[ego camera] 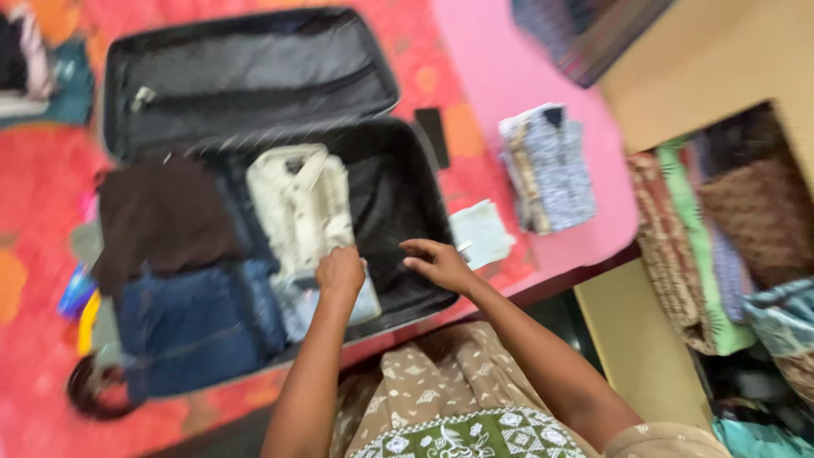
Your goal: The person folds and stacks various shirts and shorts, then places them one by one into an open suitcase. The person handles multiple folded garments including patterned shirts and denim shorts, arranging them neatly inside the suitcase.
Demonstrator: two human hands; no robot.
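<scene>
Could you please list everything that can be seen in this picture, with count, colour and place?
suitcase: one, black, open on the bed
cream shirt: one, folded, in the suitcase middle
brown garment: one, over the suitcase's left side
blue jeans: one, folded, lower left of the suitcase
folded shirts: small stack, blue and white, on the bed right of the suitcase
pale cloth: one, light green, beside the suitcase
bedspread: red and pink
shelf of clothes: mixed colours, far right
left hand: closed on a light folded cloth
right hand: open, over the dark lining
</scene>
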